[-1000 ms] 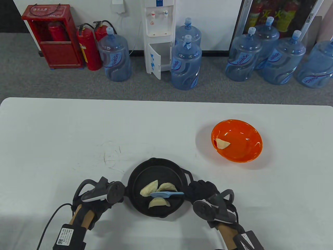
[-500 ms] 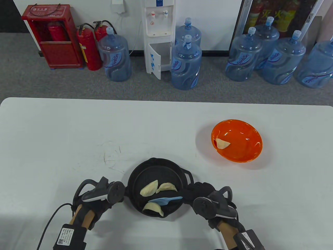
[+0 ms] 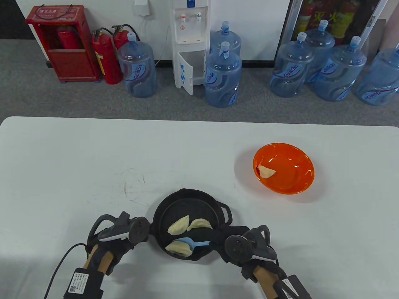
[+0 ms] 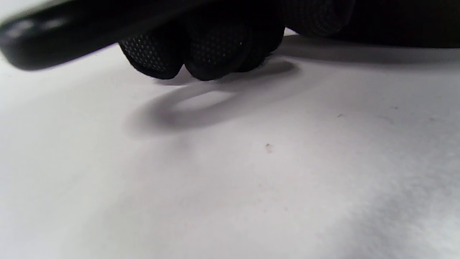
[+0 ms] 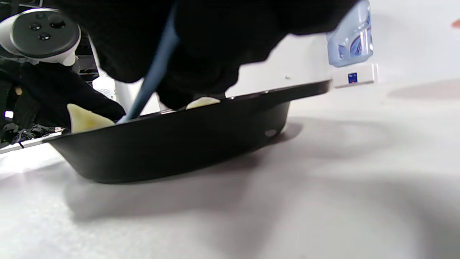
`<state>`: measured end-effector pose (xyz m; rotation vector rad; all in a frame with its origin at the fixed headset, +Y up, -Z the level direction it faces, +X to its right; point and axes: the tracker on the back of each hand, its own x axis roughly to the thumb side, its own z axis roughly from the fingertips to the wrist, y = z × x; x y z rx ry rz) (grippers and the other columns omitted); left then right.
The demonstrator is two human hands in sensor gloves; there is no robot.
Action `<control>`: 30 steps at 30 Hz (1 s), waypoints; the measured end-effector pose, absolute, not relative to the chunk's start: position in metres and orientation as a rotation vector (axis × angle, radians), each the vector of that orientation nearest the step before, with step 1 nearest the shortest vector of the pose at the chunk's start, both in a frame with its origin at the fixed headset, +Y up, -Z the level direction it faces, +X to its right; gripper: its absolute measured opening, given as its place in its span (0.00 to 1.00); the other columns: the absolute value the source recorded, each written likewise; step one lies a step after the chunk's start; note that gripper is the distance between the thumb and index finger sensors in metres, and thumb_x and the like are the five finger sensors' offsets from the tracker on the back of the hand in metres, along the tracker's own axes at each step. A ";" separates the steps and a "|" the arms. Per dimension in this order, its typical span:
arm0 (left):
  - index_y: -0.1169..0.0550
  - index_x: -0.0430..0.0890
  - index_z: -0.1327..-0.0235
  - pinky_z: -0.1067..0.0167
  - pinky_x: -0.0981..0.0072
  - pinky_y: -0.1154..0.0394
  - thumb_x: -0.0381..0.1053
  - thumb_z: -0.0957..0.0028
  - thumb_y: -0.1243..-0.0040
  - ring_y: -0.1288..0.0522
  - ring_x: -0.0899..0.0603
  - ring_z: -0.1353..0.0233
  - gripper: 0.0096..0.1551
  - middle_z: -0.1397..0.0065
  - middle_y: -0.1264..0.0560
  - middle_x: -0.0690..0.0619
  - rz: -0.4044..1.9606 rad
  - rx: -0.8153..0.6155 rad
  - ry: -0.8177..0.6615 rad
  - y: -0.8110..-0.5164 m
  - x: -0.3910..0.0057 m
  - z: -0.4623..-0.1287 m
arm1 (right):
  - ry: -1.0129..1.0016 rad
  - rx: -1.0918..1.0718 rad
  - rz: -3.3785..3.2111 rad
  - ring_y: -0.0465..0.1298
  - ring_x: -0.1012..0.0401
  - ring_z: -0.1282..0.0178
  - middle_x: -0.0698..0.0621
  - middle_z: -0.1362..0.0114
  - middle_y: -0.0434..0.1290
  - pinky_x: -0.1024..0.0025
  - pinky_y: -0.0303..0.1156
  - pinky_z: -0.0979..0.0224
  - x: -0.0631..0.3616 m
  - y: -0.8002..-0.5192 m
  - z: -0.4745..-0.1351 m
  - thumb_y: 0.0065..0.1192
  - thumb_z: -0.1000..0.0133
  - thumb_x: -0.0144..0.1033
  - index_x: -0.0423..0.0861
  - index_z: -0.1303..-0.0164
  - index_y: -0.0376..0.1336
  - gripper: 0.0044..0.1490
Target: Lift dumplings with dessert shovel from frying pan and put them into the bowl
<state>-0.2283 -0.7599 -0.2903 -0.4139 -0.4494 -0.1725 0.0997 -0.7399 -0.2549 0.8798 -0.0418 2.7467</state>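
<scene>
Table view: right hand [image 3: 232, 241] grips the blue dessert shovel [image 3: 190, 243], blade against the nearest dumpling [image 3: 178, 248], now pushed toward the frying pan [image 3: 208, 207] rim. Three dumplings in the pan, one (unmoved) in the orange bowl [image 3: 291, 183]. Left hand [image 3: 124, 233] holds the pan's handle.

The shovel [image 3: 190, 243] has pushed the near dumpling [image 3: 178, 248] leftward.

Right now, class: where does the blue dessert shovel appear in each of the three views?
Table view: dessert shovel lies low centre, inside the frying pan.
Left wrist view: not in it.
Right wrist view: its handle slants down, upper left.
Shared landmark: the frying pan's black wall.
</scene>
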 end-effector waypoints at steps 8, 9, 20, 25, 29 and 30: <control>0.33 0.50 0.24 0.29 0.49 0.22 0.58 0.38 0.49 0.18 0.54 0.43 0.30 0.30 0.26 0.55 -0.170 -0.417 -0.449 -0.760 -0.228 -0.290 | 0.146 0.754 2.629 0.77 0.66 0.69 0.49 0.48 0.82 0.70 0.76 0.62 0.108 -0.746 -0.264 0.61 0.36 0.51 0.53 0.35 0.76 0.25; 0.33 0.50 0.24 0.29 0.49 0.22 0.58 0.38 0.49 0.18 0.54 0.43 0.31 0.30 0.26 0.55 -0.170 -0.418 -0.448 -0.760 -0.228 -0.290 | 0.155 0.749 2.623 0.77 0.66 0.69 0.49 0.48 0.82 0.70 0.76 0.62 0.108 -0.746 -0.264 0.61 0.36 0.51 0.53 0.36 0.76 0.25; 0.33 0.50 0.23 0.29 0.49 0.22 0.58 0.38 0.49 0.18 0.54 0.43 0.31 0.30 0.26 0.55 -0.166 -0.420 -0.449 -0.760 -0.229 -0.291 | 0.238 0.593 2.466 0.77 0.66 0.69 0.49 0.48 0.82 0.70 0.76 0.63 0.123 -0.749 -0.271 0.59 0.35 0.50 0.52 0.35 0.75 0.25; 0.33 0.50 0.23 0.29 0.49 0.22 0.58 0.38 0.49 0.18 0.54 0.43 0.31 0.30 0.26 0.55 -0.164 -0.420 -0.449 -0.760 -0.229 -0.291 | 0.175 0.501 2.419 0.77 0.66 0.69 0.49 0.48 0.82 0.70 0.76 0.63 0.137 -0.741 -0.272 0.59 0.35 0.50 0.51 0.34 0.75 0.25; 0.33 0.50 0.23 0.29 0.49 0.22 0.58 0.38 0.49 0.18 0.54 0.43 0.31 0.30 0.26 0.55 -0.163 -0.421 -0.448 -0.760 -0.229 -0.291 | 0.120 0.420 2.409 0.77 0.66 0.69 0.48 0.48 0.82 0.70 0.76 0.63 0.151 -0.732 -0.272 0.60 0.35 0.49 0.51 0.34 0.75 0.25; 0.33 0.50 0.23 0.29 0.49 0.22 0.58 0.38 0.49 0.18 0.54 0.43 0.31 0.30 0.26 0.55 -0.162 -0.421 -0.449 -0.760 -0.229 -0.291 | 0.113 0.404 2.407 0.77 0.66 0.69 0.48 0.48 0.82 0.70 0.76 0.63 0.153 -0.731 -0.272 0.60 0.35 0.49 0.50 0.34 0.75 0.25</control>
